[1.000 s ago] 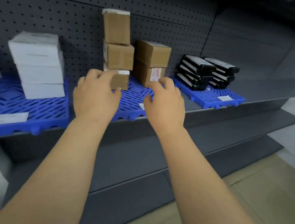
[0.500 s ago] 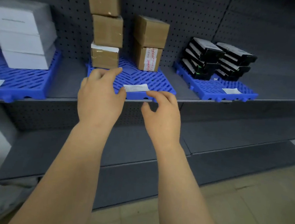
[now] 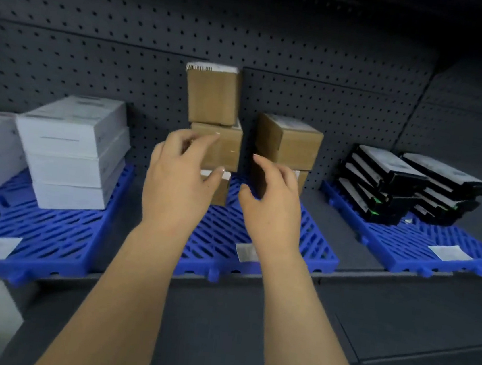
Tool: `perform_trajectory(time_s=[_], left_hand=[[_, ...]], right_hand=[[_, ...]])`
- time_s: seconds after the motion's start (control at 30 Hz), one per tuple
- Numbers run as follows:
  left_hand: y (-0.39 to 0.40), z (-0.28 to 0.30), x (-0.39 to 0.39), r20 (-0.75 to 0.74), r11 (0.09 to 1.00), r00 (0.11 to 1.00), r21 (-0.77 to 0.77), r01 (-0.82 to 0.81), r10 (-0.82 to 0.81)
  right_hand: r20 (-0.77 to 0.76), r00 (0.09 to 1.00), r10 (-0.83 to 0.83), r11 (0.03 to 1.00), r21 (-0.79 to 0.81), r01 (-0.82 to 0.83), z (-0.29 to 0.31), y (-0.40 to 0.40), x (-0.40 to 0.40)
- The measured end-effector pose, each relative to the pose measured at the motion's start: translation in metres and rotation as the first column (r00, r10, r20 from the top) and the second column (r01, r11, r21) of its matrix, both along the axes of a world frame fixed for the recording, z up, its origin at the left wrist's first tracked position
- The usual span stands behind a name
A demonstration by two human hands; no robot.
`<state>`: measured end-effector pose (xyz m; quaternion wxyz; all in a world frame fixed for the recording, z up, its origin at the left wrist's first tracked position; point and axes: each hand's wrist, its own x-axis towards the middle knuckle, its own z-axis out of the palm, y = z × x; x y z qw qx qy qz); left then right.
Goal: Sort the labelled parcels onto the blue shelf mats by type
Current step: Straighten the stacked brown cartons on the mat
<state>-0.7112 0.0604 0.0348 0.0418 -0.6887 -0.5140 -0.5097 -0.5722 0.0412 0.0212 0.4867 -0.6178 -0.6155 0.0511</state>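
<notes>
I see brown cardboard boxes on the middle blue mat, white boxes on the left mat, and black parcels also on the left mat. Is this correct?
Not quite. The head view shows the black parcels on the right blue mat, not the left one. The brown cardboard boxes do stand on the middle mat, and the white boxes on the left mat.

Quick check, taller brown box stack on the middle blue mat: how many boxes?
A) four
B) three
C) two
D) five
B: the left brown stack shows three cartons, one on another, on the middle blue mat; the stack beside it shows two.
</notes>
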Motion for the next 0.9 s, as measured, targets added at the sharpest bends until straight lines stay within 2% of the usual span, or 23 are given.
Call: perform_trajectory(time_s=[0.17, 0.27, 0.57, 0.8, 0.9], left_hand=[[0.039, 0.006, -0.021, -0.077, 0.986, 0.996, -0.161, 0.031, -0.044], [0.057, 0.007, -0.026, -0.117, 0.975, 0.987, -0.205, 0.087, -0.113], [0.092, -0.002, -0.028, -0.05, 0.923, 0.937, -0.199, 0.33, -0.346], [0.097, -0.008, -0.022, 0.014, 0.896, 0.923, -0.234, 0.377, -0.385], [0.093, -0.01, -0.019, -0.011, 0.903, 0.925, -0.222, 0.368, -0.38]], right_hand=[[-0.028, 0.999, 0.018, 0.999, 0.048, -0.017, 0.004, 0.045, -0.02], [-0.039, 0.998, 0.047, 0.996, 0.072, -0.044, 0.01, 0.063, -0.023], [-0.005, 0.976, 0.219, 0.97, 0.106, -0.217, 0.009, 0.089, -0.019], [-0.002, 0.956, 0.295, 0.953, 0.073, -0.294, -0.005, 0.1, -0.018], [-0.011, 0.954, 0.298, 0.953, 0.053, -0.298, -0.006, 0.104, -0.02]])
